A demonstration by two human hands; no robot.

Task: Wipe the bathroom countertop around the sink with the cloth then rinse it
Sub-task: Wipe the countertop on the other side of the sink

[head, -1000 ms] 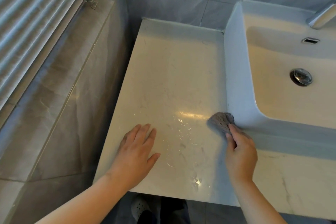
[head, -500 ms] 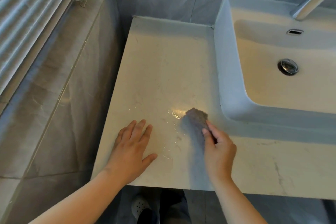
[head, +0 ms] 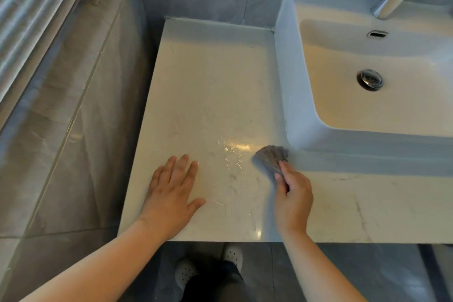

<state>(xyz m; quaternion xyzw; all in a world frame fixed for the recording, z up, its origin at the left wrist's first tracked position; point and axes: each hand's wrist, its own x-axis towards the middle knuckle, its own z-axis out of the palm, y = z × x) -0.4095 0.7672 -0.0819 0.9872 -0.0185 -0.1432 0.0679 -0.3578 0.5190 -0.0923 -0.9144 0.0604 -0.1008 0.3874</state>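
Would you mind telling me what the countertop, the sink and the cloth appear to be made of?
The countertop: likely polished stone or a marble look-alike, pale with faint veins and glossy reflections. The sink: probably glazed ceramic, smooth, white, thick-walled. The cloth: soft grey fabric, fuzzy, crumpled.

Pale marble countertop (head: 215, 81), wet streaks near front; sink (head: 291, 86), cloth (head: 269, 157), left hand (head: 171, 193) on it.

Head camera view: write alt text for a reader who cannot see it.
A person's right hand holds a grey cloth against a pale countertop, beside the front left corner of a white sink. Their left hand rests flat on it; water streaks glisten between the hands.
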